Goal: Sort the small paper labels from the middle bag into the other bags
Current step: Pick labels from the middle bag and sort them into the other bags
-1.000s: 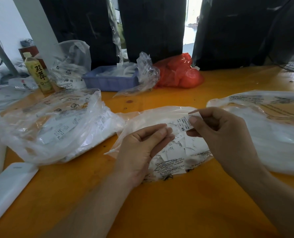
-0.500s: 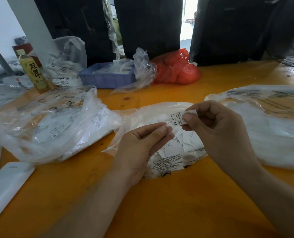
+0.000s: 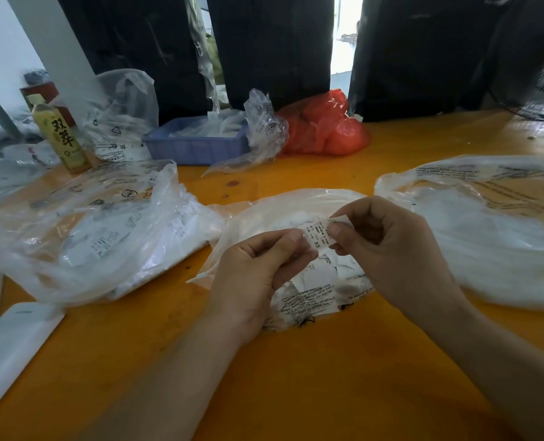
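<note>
Grip, right hand [image 3: 394, 249]: thumb and forefinger pinch the top edge of one small paper label [image 3: 320, 232] printed "XS". Left hand [image 3: 258, 275]: curled fingertips hold the label's lower left edge. Label sits above the middle bag [image 3: 296, 211], which lies on the orange counter [image 3: 296, 377] with more labels inside. Left bag [image 3: 105, 230] and right bag [image 3: 487, 230] flank it. Far side: blue tray [image 3: 194, 148], red bag [image 3: 324, 128], bottle [image 3: 60, 135].

white paper label [image 3: 320, 234] printed "xs", held above the clear middle bag [image 3: 299, 208] of loose labels; clear bags lie at nine o'clock [image 3: 99, 230] and three o'clock [image 3: 487, 237].
</note>
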A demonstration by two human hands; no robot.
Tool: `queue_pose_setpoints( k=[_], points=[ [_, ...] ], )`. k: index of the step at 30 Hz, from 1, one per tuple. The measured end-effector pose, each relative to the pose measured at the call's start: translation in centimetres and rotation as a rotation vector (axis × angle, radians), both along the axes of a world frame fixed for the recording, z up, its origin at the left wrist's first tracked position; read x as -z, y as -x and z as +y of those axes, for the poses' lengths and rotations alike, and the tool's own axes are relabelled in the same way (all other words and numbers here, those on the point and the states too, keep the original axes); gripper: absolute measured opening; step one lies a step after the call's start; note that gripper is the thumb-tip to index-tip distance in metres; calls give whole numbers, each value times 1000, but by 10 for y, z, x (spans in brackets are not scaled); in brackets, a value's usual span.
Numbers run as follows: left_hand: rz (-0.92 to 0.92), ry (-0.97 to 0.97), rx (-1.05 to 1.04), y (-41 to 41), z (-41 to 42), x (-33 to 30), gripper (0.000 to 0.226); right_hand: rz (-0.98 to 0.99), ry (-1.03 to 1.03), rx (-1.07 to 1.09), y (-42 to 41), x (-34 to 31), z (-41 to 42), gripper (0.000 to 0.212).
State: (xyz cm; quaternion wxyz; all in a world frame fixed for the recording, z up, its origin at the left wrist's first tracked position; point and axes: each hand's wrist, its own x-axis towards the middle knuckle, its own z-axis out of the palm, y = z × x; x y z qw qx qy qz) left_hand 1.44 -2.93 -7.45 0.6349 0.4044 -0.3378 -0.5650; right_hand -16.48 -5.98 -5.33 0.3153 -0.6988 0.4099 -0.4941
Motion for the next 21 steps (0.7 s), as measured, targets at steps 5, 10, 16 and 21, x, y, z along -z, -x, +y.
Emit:
queue_pose_setpoints(
  k=[5,10,16,21],
  points=[
    [-48,3,-32,0,1,0,19,44,-25,15,1,2,-2,9],
    [-250,26,-70,2,5,-3,32,66,-25,5,1,2,-2,9],
    [-225,13,-131,0,6,-4,22,25,-58,-29,4,-2,-6,7],
    [-265,25,-117,1,5,-3,27,68,-72,-43,2,2,-4,8]
  ],
)
